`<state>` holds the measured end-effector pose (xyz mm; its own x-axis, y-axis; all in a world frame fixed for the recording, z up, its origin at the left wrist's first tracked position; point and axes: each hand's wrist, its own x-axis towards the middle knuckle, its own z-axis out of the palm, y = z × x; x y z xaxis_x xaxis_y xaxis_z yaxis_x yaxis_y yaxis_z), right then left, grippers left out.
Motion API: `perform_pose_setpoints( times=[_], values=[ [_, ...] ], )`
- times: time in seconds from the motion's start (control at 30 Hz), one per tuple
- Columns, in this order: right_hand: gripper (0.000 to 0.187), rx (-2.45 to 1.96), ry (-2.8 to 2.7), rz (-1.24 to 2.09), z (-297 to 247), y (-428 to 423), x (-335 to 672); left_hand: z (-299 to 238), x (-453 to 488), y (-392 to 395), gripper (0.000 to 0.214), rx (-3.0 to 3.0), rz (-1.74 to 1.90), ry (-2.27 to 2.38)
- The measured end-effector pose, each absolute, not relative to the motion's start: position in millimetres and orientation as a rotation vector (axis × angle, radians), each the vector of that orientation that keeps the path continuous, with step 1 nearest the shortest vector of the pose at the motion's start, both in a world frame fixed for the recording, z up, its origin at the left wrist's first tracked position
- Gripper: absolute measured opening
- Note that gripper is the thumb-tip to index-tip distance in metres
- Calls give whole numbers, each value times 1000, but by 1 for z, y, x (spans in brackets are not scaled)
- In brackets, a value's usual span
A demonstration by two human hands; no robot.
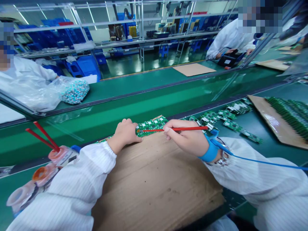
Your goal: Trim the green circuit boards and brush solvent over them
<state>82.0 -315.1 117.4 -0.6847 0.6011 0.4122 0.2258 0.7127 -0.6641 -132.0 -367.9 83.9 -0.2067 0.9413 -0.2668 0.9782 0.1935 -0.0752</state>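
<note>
My left hand point(125, 132) grips the left end of a green circuit board point(152, 124), its thumb along the near edge. The board lies at the far edge of a brown cardboard sheet point(156, 175). In my right hand point(185, 136) is a thin red-handled brush point(190, 128), pinched between thumb and fingers and held nearly level. Its tip points left and reaches the board close to my left thumb; whether it touches the surface is hard to tell. A blue wrist strap point(209, 150) with a cord circles my right wrist.
Several circuit boards point(231, 123) lie to the right, with more in rows on another cardboard sheet point(271, 117). At left stand open bottles point(40, 173), one holding two red sticks point(44, 138). Co-workers in white sleeves point(231, 37) sit across a green conveyor point(134, 85).
</note>
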Motion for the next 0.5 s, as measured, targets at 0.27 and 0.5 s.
perform_pose_setpoints(
  times=[0.27,0.5],
  values=[
    [25,-675,-2329,767,119,-313,93,83,-131,-367,61,1846,-378,2303],
    [25,-725,-2239,861,124,-307,103,84,-130,-368,64,1832,-382,2311]
  ],
)
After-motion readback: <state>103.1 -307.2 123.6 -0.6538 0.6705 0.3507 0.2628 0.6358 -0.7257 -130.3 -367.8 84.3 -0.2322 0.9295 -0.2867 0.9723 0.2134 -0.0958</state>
